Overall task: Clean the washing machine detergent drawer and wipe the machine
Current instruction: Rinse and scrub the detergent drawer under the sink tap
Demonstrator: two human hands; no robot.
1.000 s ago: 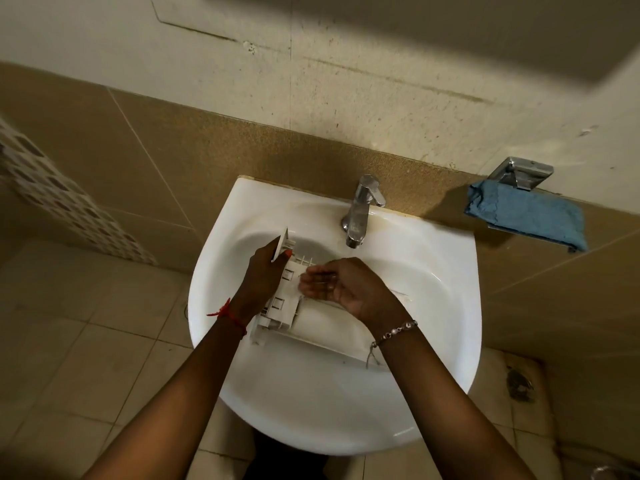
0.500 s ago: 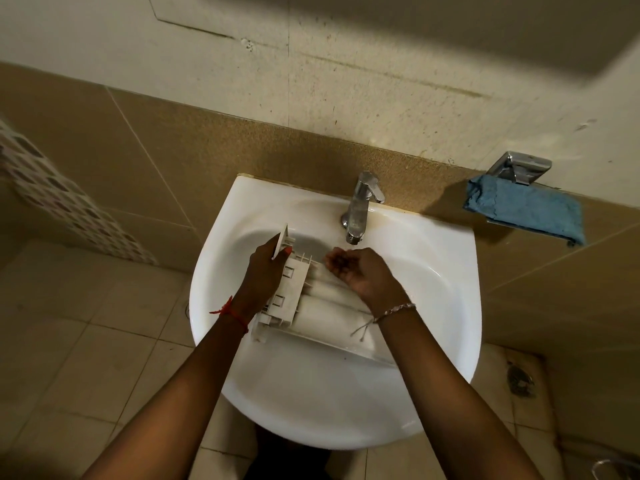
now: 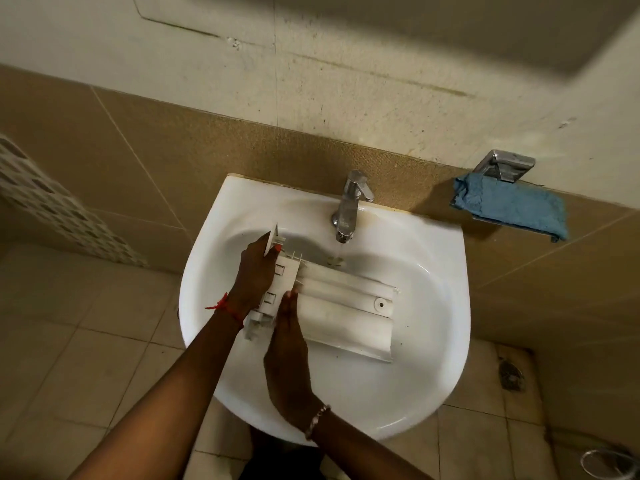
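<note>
The white plastic detergent drawer (image 3: 343, 310) lies upside down across the basin of the white sink (image 3: 426, 375), its front panel at the left. My left hand (image 3: 254, 275) grips that front end, fingers curled round the panel. My right hand (image 3: 287, 348) lies flat along the drawer's near left side, fingers straight, fingertips touching the ribbed part. A thin stream of water falls from the chrome tap (image 3: 348, 206) just behind the drawer.
A blue cloth (image 3: 509, 204) hangs on a chrome holder (image 3: 504, 164) on the wall right of the sink. Beige tiles cover the wall and floor. A dark floor drain (image 3: 510, 375) sits at the lower right.
My right hand left the spot under the tap and moved down and left onto the drawer's near side. The left hand kept its grip on the front end.
</note>
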